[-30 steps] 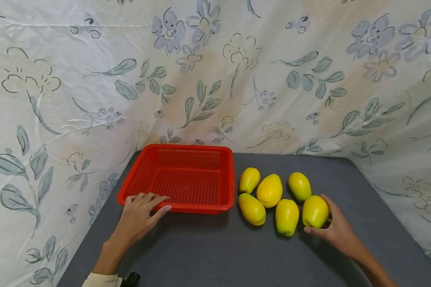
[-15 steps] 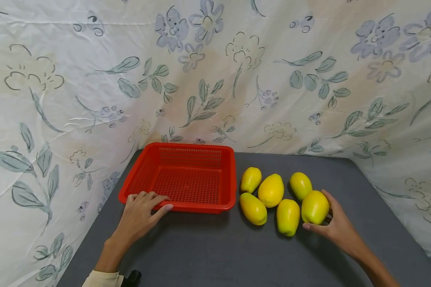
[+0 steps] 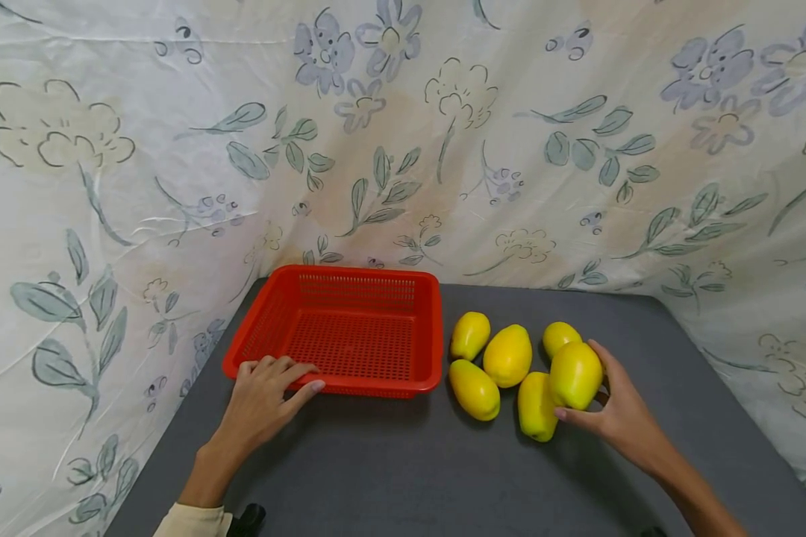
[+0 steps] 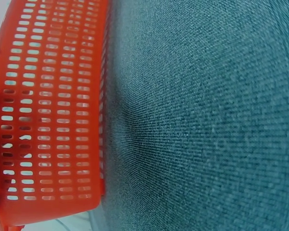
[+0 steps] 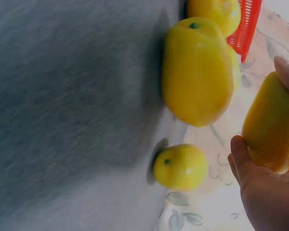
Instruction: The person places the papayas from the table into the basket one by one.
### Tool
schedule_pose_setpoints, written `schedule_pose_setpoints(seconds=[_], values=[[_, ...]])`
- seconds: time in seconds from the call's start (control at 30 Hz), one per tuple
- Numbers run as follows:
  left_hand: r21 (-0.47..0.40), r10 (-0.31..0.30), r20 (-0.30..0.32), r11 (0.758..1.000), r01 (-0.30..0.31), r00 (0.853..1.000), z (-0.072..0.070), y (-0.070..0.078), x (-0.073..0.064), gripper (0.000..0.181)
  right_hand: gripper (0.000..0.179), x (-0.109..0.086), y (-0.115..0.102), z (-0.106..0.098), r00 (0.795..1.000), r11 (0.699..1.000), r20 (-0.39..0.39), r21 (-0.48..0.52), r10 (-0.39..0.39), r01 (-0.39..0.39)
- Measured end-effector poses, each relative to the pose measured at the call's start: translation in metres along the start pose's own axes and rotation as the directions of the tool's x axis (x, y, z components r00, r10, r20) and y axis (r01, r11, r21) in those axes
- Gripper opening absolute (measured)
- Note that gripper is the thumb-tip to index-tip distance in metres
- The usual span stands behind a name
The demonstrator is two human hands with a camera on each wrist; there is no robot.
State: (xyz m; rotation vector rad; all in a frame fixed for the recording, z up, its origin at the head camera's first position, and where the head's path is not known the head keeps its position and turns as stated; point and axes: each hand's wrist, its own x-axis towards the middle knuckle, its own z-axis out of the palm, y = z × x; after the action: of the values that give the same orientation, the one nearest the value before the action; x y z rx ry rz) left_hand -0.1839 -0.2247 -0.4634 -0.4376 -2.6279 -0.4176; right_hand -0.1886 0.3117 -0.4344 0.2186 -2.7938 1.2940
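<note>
Head view: right hand [image 3: 616, 410] holds yellow fruit [image 3: 576, 375], left hand [image 3: 260, 397] grips red basket [image 3: 376, 387].

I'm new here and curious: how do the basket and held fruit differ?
The basket is red, wide and full of holes; the held fruit is yellow, smaller and rounded. The basket sits on the table; the right hand grips the held fruit. Both are touched, the basket by the left hand.

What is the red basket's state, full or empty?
Empty: the red basket shows a bare perforated floor in the head view. Five yellow fruits lie beside it, and the right hand holds a sixth.
</note>
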Motion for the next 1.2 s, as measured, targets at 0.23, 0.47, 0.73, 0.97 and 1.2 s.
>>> schedule_pose_setpoints(seconds=[0.23,0.47,0.73,0.97,1.2], values=[[0.0,0.009,-0.018,1.0,-0.009,1.0,0.0,-0.001,-0.001,0.033,0.134,0.011,-0.019,0.007,1.0,0.999,0.006,0.046,-0.023,0.023],[0.007,0.011,-0.012,1.0,-0.011,1.0,0.002,-0.001,-0.001,0.034,0.128,0.015,-0.03,0.018,0.996,0.994,0.023,0.075,-0.081,0.079],[0.007,0.016,-0.022,1.0,-0.016,1.0,0.002,-0.001,-0.001,0.033,0.126,0.02,-0.042,0.026,0.995,0.989,0.046,0.119,-0.093,0.087],[0.0,0.015,-0.019,1.0,-0.015,1.0,0.002,-0.001,0.0,0.033,0.124,0.023,-0.048,0.037,0.993,0.981,0.078,0.18,-0.091,0.075],[-0.003,0.004,-0.011,1.0,-0.004,1.0,0.002,0.0,-0.001,0.035,0.121,0.028,-0.055,0.048,0.99,0.97,0.078,0.224,-0.119,0.099]])
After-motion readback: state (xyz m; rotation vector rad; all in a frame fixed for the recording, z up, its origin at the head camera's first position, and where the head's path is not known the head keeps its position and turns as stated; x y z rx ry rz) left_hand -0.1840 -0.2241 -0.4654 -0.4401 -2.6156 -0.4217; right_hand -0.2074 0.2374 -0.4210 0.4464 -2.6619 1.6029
